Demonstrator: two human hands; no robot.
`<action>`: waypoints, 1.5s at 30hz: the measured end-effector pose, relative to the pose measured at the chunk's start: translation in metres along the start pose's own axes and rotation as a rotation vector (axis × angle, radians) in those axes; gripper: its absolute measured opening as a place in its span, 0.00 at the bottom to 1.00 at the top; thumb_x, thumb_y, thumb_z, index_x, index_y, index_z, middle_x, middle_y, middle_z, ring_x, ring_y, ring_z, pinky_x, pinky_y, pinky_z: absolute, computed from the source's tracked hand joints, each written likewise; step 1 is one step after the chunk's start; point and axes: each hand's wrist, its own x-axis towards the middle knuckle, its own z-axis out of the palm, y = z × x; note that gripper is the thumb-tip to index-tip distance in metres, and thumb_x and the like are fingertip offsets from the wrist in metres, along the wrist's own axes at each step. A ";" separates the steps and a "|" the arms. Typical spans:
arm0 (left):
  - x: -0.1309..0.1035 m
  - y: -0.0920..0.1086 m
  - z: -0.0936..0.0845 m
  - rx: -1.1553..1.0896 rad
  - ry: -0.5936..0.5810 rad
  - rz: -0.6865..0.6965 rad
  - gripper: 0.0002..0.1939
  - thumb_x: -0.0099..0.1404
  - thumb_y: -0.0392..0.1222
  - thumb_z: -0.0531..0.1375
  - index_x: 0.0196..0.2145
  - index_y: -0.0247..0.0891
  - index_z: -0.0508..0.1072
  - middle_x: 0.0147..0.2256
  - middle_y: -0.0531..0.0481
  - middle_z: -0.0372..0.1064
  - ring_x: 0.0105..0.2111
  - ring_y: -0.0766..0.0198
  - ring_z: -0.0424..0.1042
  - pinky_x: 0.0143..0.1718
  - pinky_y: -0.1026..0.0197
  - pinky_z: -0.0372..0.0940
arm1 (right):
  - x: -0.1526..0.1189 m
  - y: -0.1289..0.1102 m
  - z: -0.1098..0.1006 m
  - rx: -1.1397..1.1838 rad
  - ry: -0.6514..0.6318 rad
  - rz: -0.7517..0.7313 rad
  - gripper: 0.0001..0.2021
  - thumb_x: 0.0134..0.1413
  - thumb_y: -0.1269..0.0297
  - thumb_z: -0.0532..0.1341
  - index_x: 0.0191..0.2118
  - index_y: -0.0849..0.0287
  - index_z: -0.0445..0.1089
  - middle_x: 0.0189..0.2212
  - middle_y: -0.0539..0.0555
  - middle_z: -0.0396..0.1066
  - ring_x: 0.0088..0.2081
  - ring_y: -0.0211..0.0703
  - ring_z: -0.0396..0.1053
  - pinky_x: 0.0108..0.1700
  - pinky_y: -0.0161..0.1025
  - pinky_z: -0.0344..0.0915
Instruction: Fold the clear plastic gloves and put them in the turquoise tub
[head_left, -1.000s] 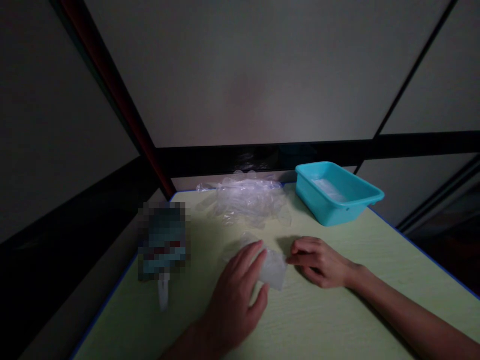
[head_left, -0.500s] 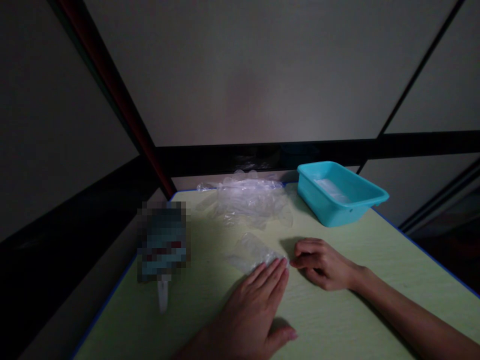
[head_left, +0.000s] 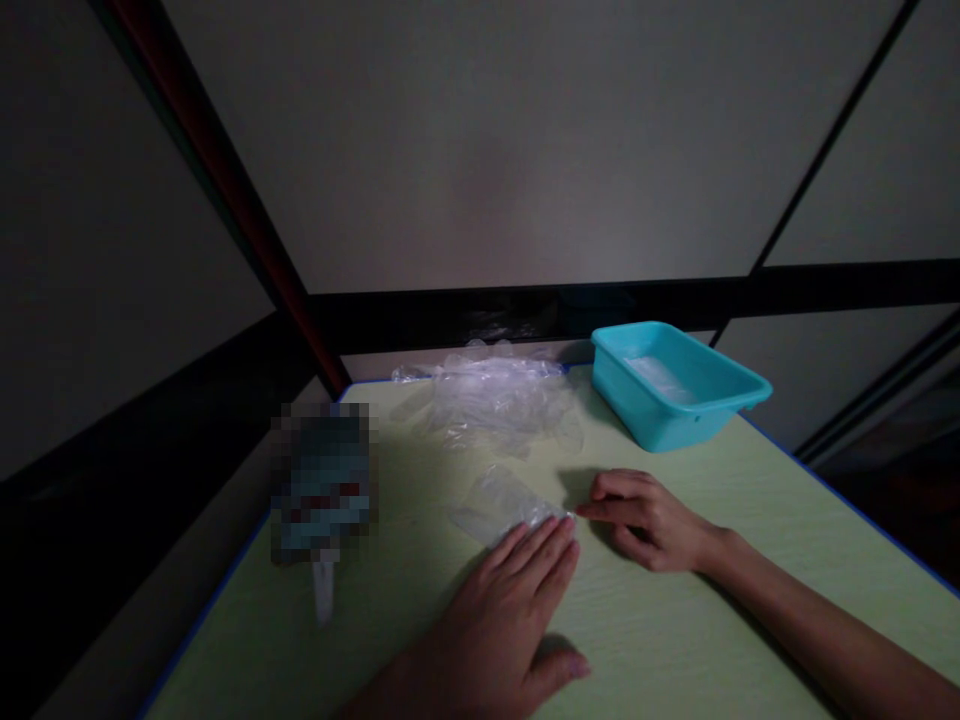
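My left hand lies flat, fingers stretched out and thumb apart, pressing on a folded clear plastic glove on the table. Its fingertips cover the glove's near right part. My right hand rests just to the right, mostly curled, with the index finger extended toward the glove's right corner. That fingertip is at or against the corner; I cannot tell whether it presses on it. Nothing shows held in the right hand. Farther back lies a loose pile of clear plastic gloves.
A turquoise plastic basin stands at the back right with something whitish and clear inside. On the left is a blurred-out object with a pale handle-like end. The light green table has a blue edge and stands against cabinet panels.
My right hand has shifted slightly up and left, its index finger straighter and nearer the glove's corner. My left hand stays flat on the glove. The view has shifted slightly.
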 end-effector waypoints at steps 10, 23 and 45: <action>-0.002 -0.002 -0.005 0.044 -0.028 -0.029 0.38 0.60 0.54 0.55 0.61 0.37 0.44 0.62 0.46 0.34 0.61 0.57 0.36 0.60 0.51 0.36 | 0.002 -0.001 0.002 0.024 -0.169 0.082 0.13 0.49 0.77 0.50 0.36 0.62 0.70 0.28 0.55 0.63 0.30 0.40 0.61 0.31 0.37 0.57; -0.018 -0.053 -0.014 0.243 0.046 -0.255 0.31 0.65 0.49 0.49 0.61 0.35 0.43 0.62 0.46 0.35 0.61 0.61 0.36 0.59 0.53 0.38 | 0.005 -0.004 0.000 0.057 -0.175 0.102 0.13 0.50 0.76 0.49 0.34 0.63 0.70 0.28 0.55 0.62 0.29 0.40 0.61 0.30 0.36 0.56; -0.021 -0.053 -0.011 0.181 0.232 -0.182 0.36 0.51 0.27 0.48 0.59 0.35 0.50 0.62 0.46 0.40 0.61 0.58 0.39 0.59 0.48 0.37 | 0.003 0.001 0.001 0.218 -0.123 0.120 0.14 0.49 0.76 0.50 0.35 0.65 0.72 0.26 0.55 0.62 0.28 0.39 0.61 0.29 0.35 0.55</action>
